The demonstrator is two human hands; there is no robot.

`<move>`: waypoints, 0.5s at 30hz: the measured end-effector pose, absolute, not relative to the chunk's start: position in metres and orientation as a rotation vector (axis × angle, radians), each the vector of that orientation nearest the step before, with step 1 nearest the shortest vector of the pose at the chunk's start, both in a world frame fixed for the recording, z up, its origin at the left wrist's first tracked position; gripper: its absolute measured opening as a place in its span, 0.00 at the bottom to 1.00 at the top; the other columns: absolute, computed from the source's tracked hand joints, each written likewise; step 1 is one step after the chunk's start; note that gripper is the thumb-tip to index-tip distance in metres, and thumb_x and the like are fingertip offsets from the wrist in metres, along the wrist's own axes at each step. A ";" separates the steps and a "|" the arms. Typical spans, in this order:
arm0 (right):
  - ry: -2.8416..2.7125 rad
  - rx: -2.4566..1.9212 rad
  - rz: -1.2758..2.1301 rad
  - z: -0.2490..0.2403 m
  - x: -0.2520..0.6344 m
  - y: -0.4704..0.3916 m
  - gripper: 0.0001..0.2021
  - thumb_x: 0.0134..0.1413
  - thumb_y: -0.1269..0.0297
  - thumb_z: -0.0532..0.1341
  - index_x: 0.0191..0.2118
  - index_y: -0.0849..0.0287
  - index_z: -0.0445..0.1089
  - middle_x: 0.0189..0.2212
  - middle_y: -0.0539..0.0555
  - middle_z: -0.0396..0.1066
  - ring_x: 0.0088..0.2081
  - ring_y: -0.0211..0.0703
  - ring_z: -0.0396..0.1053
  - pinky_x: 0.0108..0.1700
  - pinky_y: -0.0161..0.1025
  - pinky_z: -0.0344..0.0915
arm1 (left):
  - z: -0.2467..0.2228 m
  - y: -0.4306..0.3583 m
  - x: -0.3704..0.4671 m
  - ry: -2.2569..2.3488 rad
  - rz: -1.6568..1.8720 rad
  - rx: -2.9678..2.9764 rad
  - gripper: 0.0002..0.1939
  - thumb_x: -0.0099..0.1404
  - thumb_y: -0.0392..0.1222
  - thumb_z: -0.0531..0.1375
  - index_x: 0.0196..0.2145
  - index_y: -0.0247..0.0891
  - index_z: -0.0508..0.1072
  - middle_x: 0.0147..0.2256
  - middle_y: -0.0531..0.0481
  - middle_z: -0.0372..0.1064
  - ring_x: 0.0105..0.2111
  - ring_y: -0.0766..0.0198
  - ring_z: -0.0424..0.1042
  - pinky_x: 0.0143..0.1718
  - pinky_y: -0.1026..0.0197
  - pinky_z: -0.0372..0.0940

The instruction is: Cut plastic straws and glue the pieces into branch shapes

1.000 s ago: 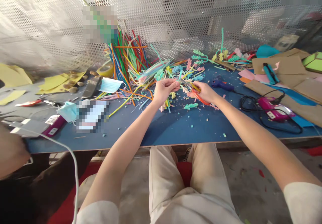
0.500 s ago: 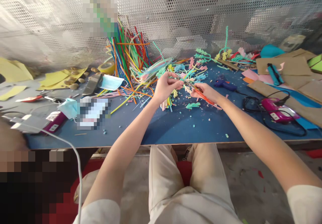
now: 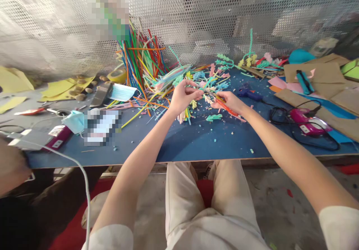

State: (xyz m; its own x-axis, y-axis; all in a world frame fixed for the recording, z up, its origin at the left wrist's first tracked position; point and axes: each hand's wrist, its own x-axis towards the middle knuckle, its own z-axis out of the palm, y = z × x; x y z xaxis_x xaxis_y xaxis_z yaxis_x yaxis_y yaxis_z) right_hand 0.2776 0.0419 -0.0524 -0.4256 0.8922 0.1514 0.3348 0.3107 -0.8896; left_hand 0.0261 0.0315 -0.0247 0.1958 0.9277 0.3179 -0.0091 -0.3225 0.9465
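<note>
Orange-handled scissors (image 3: 230,109) are gripped in my right hand (image 3: 228,102), their blades pointing left toward my other hand. My left hand (image 3: 183,95) is pinched around something too small to make out, close to the blade tips. Beneath and behind both hands lie pastel fuzzy stems and small fuzzy sprigs. A teal sprig (image 3: 214,118) rests on the blue table (image 3: 196,143) just in front of my hands. Short yellow and pink stem ends (image 3: 183,115) stick out below my left wrist. Tiny cut bits are scattered around.
Long colored stems (image 3: 137,63) stand at the back left. A mask (image 3: 122,92), tape (image 3: 117,76) and a phone (image 3: 102,126) lie left. A blue glue gun (image 3: 251,94), magenta power strip (image 3: 308,122) and cardboard (image 3: 314,73) are right. Part of a person shows at far left.
The whole view has shifted slightly. Both hands stay nearly in place, and the scissor blades look a little more open. More of the person at the far left shows.
</note>
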 end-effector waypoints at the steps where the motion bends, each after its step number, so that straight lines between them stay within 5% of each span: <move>1: -1.920 -1.090 1.070 -0.051 0.277 0.041 0.27 0.41 0.43 0.78 0.30 0.58 0.67 0.27 0.45 0.60 0.31 0.37 0.57 0.36 0.38 0.53 | -0.026 0.033 0.026 0.897 1.283 1.552 0.27 0.59 0.50 0.77 0.44 0.41 0.66 0.34 0.50 0.82 0.34 0.60 0.84 0.41 0.57 0.81; 9: -1.751 -1.166 0.920 -0.045 0.276 0.043 0.32 0.41 0.37 0.75 0.21 0.56 0.58 0.21 0.44 0.50 0.26 0.34 0.48 0.30 0.38 0.43 | -0.030 0.039 0.023 0.898 1.312 1.550 0.26 0.59 0.50 0.77 0.46 0.40 0.69 0.34 0.49 0.82 0.34 0.60 0.84 0.42 0.57 0.82; 15: -1.609 -1.400 0.576 -0.049 0.298 0.061 0.26 0.48 0.36 0.70 0.25 0.56 0.67 0.22 0.51 0.67 0.26 0.42 0.62 0.32 0.40 0.55 | -0.041 0.043 0.025 0.993 1.292 1.746 0.18 0.64 0.52 0.72 0.44 0.36 0.81 0.35 0.46 0.83 0.36 0.59 0.83 0.43 0.56 0.79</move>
